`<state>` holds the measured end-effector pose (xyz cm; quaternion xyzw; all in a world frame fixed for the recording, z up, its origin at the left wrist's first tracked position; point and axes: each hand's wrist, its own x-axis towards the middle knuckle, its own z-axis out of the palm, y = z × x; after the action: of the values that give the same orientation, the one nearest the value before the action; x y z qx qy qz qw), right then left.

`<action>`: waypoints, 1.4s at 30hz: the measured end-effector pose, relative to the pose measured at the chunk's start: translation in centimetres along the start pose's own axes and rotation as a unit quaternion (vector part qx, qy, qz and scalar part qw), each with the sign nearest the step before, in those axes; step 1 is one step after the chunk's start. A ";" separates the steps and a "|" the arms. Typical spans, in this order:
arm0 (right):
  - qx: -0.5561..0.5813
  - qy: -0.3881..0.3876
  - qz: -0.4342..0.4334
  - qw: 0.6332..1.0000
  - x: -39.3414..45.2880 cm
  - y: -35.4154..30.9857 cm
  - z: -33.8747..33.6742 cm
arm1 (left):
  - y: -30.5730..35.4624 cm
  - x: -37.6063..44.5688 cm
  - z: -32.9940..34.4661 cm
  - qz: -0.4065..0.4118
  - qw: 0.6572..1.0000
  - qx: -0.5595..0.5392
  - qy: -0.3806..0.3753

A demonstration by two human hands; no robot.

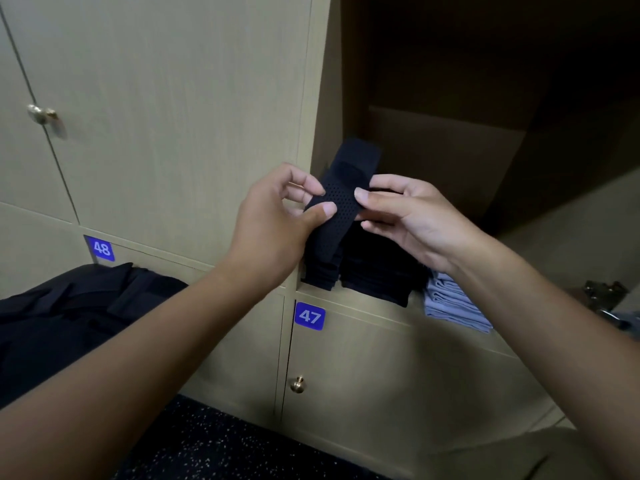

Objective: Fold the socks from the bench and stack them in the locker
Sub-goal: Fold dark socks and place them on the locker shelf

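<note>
1. Sock point(337, 206): a dark, perforated one, held up in front of the open locker point(450, 161), over the stacks on its shelf.
2. The left hand point(277, 223) pinches the sock's left edge between thumb and fingers.
3. The right hand point(408, 216) grips its right edge, thumb on the near face, fingers curled behind.
4. The two hands are near each other, with only the sock's width between them.
5. Under the sock, at the shelf's near edge, sit dark stacks point(363, 271) of folded socks; the hands and the held sock hide part of them.
6. Just right of those lies a pale blue stack point(453, 306), partly covered by the right forearm.
7. Below the shelf is a closed door with a blue tag "47" point(309, 316) and a brass knob point(298, 384).
8. To the left, tag "48" point(100, 248) sits above a pile of dark cloth point(69, 317) at the near left.
9. Far left, another knob point(41, 114) shows on a closed door.
10. Speckled dark floor point(221, 445) runs along the bottom.
</note>
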<state>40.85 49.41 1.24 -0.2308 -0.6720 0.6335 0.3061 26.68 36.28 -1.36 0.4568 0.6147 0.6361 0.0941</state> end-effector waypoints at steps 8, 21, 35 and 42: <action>0.007 0.107 0.014 0.994 3.6 1.1 -1.4 | -1.1 1.3 1.7 0.038 0.992 0.118 0.026; -0.054 0.132 0.176 0.974 9.1 3.9 -1.5 | -5.3 0.3 1.3 0.176 0.915 0.349 -0.094; -0.254 0.187 0.161 0.935 10.6 4.4 -1.0 | -7.3 0.0 1.0 0.163 0.871 0.422 -0.193; -0.528 0.036 -0.013 0.848 8.2 5.0 -0.7 | -8.3 0.1 0.9 0.166 0.844 0.459 -0.223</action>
<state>35.22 56.08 -2.73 -0.3718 -0.8966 0.1701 0.1700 23.61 38.85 -8.65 0.6727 0.7139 0.1678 -0.0986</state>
